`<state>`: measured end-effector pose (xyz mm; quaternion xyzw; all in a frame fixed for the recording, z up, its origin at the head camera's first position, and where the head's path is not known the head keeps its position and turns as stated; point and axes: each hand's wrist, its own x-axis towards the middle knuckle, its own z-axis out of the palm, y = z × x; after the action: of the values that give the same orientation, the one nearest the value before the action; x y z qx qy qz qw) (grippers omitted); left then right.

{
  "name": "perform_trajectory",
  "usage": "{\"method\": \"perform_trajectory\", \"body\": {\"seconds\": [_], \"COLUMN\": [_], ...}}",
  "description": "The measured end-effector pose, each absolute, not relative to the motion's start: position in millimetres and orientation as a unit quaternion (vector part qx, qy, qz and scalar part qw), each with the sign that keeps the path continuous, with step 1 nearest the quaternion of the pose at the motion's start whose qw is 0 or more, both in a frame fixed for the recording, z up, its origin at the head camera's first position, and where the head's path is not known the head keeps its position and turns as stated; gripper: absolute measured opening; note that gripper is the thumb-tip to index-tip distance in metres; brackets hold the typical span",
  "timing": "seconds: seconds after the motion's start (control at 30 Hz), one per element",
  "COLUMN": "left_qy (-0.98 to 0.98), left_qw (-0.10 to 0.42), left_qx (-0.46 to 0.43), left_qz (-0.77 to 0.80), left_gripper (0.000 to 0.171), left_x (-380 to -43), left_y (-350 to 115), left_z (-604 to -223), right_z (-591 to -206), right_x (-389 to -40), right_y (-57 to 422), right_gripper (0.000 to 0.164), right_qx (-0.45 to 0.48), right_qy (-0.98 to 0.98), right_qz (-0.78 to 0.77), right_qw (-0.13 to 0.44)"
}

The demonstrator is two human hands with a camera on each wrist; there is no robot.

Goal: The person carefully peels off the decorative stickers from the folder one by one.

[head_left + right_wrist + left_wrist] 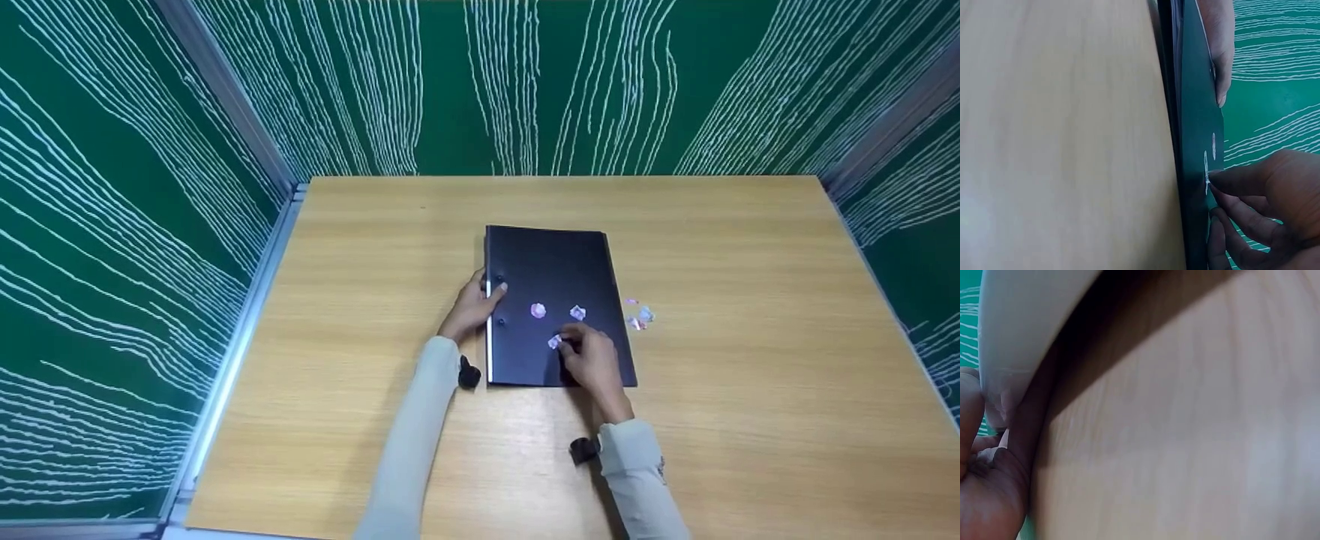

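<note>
Green walls (450,90) with white wavy lines, wood table (360,247) below. Shiny pink-white piece (554,342) is over the near half of a black folder (547,259), pinched in my right hand (594,361), thumb and finger together on it. It lies to the left of that hand, right at the tips; right is the nearer hand. Folder's long axis runs away from me. Two more pieces (538,310) sit on the cover, just beyond. My left hand (469,306) grips the folder's left edge, thumb on top. Loose bits (641,316) on the table, just right of the folder. Right wrist view gives the cover nearly edge-on, with layers beneath that head view hides. Can't tell if the pinched piece sits flat.
</note>
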<state>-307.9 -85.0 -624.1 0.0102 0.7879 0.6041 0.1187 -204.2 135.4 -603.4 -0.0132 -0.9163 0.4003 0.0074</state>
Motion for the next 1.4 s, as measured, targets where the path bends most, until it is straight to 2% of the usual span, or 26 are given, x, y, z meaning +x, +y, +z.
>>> {"method": "perform_trajectory", "body": {"seconds": [0.4, 0.87, 1.13, 1.4], "left_qy": [0.784, 0.791, 0.791, 0.793], "left_qw": [0.117, 0.118, 0.118, 0.115], "left_qx": [0.025, 0.014, 0.014, 0.014], "left_qz": [0.609, 0.601, 0.600, 0.598], "left_gripper": [0.062, 0.063, 0.064, 0.064], "left_x": [-312, -311, -310, -311], "left_y": [-84, -84, -86, -84], "left_z": [-628, -626, -626, -627], "right_z": [-608, -612, -613, -614], "right_x": [-209, -212, -214, -215], "right_y": [132, 138, 144, 144], "right_gripper": [0.015, 0.010, 0.009, 0.009], "right_qx": [-0.011, -0.037, -0.020, -0.003], "right_qy": [-0.907, -0.919, -0.914, -0.927], "right_qz": [0.418, 0.392, 0.405, 0.375], "right_qw": [0.038, 0.012, -0.024, 0.001]}}
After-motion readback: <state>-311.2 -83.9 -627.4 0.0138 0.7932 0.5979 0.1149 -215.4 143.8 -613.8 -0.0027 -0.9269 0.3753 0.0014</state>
